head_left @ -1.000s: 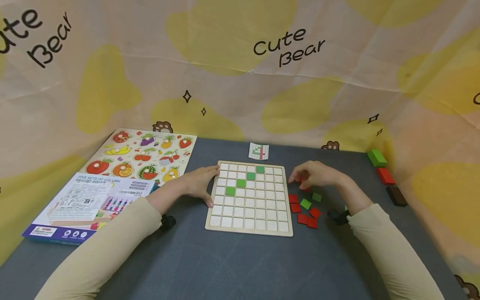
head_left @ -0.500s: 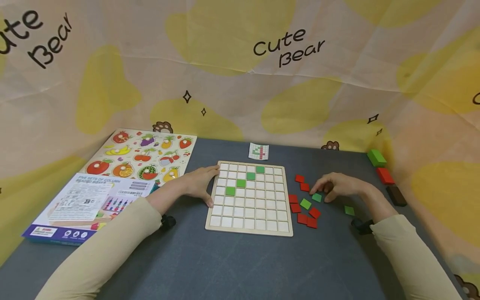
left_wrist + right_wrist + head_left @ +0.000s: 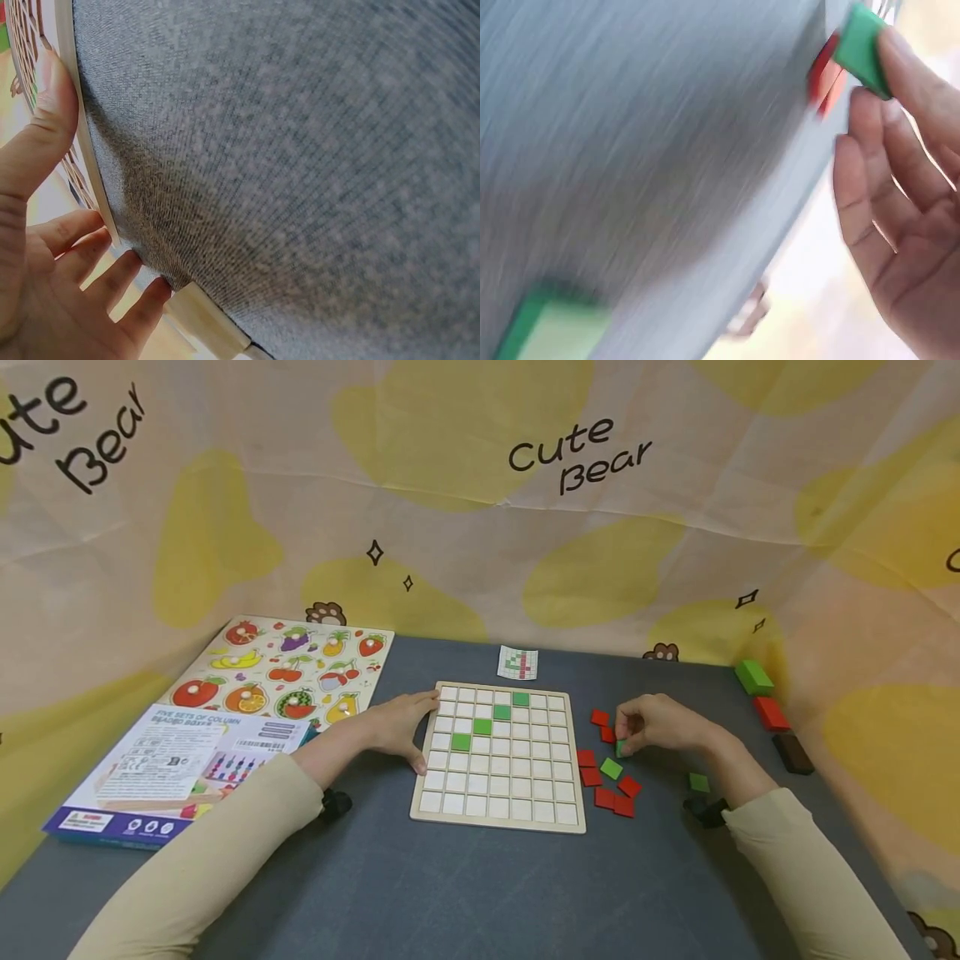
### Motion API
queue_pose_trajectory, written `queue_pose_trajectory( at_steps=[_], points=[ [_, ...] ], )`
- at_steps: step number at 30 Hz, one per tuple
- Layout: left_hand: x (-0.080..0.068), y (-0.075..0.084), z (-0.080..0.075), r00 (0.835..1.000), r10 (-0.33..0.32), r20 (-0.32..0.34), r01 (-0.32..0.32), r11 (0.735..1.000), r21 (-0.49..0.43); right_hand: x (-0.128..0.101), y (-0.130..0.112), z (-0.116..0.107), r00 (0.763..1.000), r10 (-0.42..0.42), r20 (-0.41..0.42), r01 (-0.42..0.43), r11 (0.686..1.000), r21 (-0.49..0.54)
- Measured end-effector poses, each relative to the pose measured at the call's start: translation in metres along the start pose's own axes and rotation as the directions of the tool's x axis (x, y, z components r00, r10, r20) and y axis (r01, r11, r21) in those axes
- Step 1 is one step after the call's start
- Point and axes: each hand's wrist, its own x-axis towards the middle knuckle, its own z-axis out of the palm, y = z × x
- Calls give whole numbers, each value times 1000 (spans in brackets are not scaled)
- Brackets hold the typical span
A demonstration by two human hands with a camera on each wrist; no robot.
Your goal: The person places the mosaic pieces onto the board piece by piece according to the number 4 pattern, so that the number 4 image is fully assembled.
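A wooden grid board (image 3: 498, 814) lies mid-table with three green tiles (image 3: 482, 726) set in a diagonal. My left hand (image 3: 401, 727) lies flat against its left edge, thumb along the frame (image 3: 71, 105). My right hand (image 3: 651, 725) is to the right of the board and pinches a green tile (image 3: 621, 747) (image 3: 861, 46) lifted off the mat. Around it lie several red tiles (image 3: 600, 718) and a green tile (image 3: 611, 768); another green tile (image 3: 699, 782) sits by my right wrist.
A small pattern card (image 3: 517, 662) lies behind the board. A fruit puzzle board (image 3: 281, 668) and a printed box (image 3: 176, 764) fill the left side. Green, red and dark blocks (image 3: 771, 712) line the right edge by the cloth backdrop.
My right hand moved from the red tiles near the board out to the right, then came back left and picked up a green tile. The left hand stayed still.
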Motion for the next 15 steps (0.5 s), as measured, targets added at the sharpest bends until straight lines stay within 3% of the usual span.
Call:
queue_pose_trajectory(
  at_steps=[7, 15],
  points=[
    [-2, 2, -1, 1000, -12, 5, 12, 1000, -8, 34, -52, 32, 985, -74, -159, 86, 994, 70],
    [-2, 2, 0, 1000, -7, -4, 7, 1000, 0, 77, -115, 63, 978, -151, -147, 170, 978, 123]
  ],
)
